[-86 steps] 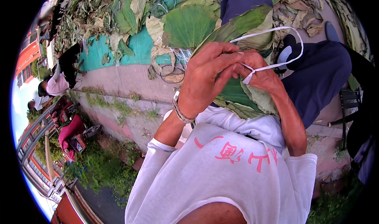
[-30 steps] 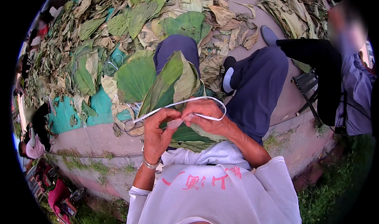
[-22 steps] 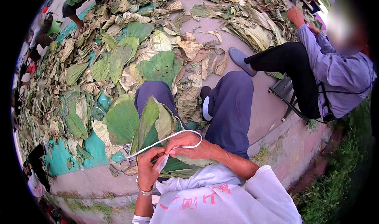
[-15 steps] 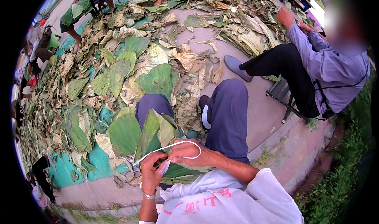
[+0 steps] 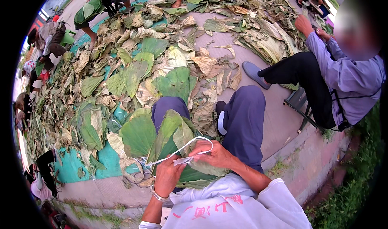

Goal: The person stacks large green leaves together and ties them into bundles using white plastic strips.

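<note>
A bundle of large green leaves, which look like lotus leaves, lies across my lap between my knees. Over it, a white plastic strip stretches between my two hands. My left hand, with a metal watch on its wrist, pinches one end of the strip. The other end is in the closed fingers of my right hand. A white cord, seemingly part of the same strip, arcs above the right hand and runs down left past the leaves. Whether it passes around the bundle is hidden.
Dried and green leaves cover much of the pavement and a teal sheet. At the right a person in a lilac shirt sits on a low stool. Other people sit around the far and left edges. Grass borders the pavement.
My hands have drawn slightly apart, and the short strip between them now lies flatter and straighter. The whole view has shifted a little, so everything sits further right.
</note>
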{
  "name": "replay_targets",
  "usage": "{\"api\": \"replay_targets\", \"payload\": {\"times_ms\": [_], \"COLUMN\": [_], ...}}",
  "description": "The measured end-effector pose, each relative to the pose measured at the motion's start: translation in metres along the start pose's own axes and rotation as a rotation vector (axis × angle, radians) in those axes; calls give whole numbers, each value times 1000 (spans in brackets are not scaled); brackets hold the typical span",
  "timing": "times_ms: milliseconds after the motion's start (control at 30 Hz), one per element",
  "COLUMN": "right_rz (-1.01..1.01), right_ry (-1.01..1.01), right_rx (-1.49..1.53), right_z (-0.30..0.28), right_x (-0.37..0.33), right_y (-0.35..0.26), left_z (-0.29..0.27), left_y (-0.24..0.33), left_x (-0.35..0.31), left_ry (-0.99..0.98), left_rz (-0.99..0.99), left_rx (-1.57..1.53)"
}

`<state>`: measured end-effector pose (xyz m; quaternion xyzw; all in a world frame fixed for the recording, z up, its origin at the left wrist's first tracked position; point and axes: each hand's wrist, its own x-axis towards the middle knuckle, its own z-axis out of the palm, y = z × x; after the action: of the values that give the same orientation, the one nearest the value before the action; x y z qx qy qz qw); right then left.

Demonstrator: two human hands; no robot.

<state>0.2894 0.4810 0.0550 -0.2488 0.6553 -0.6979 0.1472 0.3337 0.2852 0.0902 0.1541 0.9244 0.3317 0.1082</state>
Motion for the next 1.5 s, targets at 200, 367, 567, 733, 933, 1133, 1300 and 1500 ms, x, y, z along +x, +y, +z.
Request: {"api": "replay_targets", "payload": {"times_ms": [200,367,567,733,933,1133,1300,1500], "right_rz": [15,-54,-11,57,181,182,311,209], "right_ry": [16,89,82,37,-99,-128,-48,-31], "right_rx": [29,-74,-71,6,176,219,380,447], "right_z": [-3,-17,-18,-28,-40,-38,-42,-40], "right_x": [-5,-7,-8,-9,-19,-12,-14,-18], "right_y": [6,2,1,1,8,4,4,12], "left_z": [6,15,4,17,20,10,3,1], "left_y": [2,-10,8,0,-2,-3,1,1], "left_x": [12,9,22,28,19,17,19,22], "left_ry": [-34,-3,-28,-60,-14,-82,-215,-296], "left_rz": [18,30,83,161,199,152,36,-231], "left_rx": [-25,-77,-115,-50,-124,-264,-536,-1139]}}
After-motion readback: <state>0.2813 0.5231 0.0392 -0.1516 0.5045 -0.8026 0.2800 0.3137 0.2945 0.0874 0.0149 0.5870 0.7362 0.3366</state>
